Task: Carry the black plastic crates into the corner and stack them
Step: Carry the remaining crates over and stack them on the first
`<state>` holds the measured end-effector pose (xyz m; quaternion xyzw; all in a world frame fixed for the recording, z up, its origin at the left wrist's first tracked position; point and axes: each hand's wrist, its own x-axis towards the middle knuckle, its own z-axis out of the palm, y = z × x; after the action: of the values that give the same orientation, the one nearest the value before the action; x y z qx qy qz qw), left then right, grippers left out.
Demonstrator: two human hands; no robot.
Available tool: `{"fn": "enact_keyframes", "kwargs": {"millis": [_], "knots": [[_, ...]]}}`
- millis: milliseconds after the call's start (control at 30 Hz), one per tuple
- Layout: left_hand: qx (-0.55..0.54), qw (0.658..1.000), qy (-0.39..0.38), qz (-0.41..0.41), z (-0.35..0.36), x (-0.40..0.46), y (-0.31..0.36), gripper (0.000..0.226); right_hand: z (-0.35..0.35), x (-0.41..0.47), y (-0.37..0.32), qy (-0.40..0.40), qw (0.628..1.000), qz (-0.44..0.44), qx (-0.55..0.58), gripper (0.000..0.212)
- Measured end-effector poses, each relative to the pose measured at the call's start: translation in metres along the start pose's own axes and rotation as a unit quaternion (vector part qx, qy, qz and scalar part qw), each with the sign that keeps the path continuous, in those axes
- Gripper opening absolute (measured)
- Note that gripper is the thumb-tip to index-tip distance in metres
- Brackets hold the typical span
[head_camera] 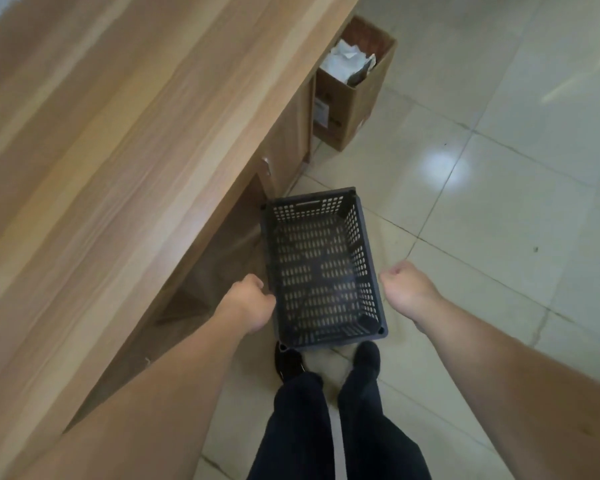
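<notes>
Both forearms reach forward and down from the bottom edge of the view, wrists bent so the backs of the hands face the camera. The left hand (252,301) sits at about 9 o'clock of the black plastic crate (323,268), its fingers curled under beside the crate's left rim; whether they actually clasp the rim or only brush it cannot be told. The right hand (404,289) hangs at about 3 o'clock of the crate, fingers curled into a loose fist, apart from the right wall and holding nothing visible.

The crate stands upright and empty on the tiled floor (499,220), open side up, its perforated walls and base showing the tiles through. Its left side lies just beside the wooden desk (118,150). Two dark shoes (368,355) stand at its 6 o'clock edge.

At 12 o'clock, against the desk's end, an open cardboard box (357,98) holds crumpled paper; a white label on its side is too small to read.
</notes>
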<state>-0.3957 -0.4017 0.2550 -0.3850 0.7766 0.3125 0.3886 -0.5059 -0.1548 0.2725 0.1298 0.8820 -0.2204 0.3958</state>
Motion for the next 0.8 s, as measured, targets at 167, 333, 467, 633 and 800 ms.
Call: {"fn": "enact_keyframes", "kwargs": {"millis": [167,333,467,633,800], "knots": [[-0.034,0.999,-0.012,-0.031,0.051,0.071,-0.008,0.04,0.037,0.068,0.031,-0.026,1.0,-0.003,-0.017,0.031],[-0.048,0.998,-0.012,-0.05,0.094,0.131,-0.012,0.044,0.074,0.143,0.061,-0.043,0.999,-0.004,-0.033,0.03],[-0.056,0.997,-0.011,-0.05,0.116,0.188,-0.018,0.047,0.102,0.201,0.078,-0.037,0.998,0.002,-0.044,0.036],[-0.132,0.986,0.063,-0.082,0.138,0.249,-0.023,0.059,0.133,0.267,0.089,0.002,0.999,0.004,-0.035,0.054],[-0.187,0.973,0.081,-0.11,0.154,0.284,-0.026,0.072,0.156,0.317,0.089,0.032,0.999,0.003,-0.021,0.062]]}}
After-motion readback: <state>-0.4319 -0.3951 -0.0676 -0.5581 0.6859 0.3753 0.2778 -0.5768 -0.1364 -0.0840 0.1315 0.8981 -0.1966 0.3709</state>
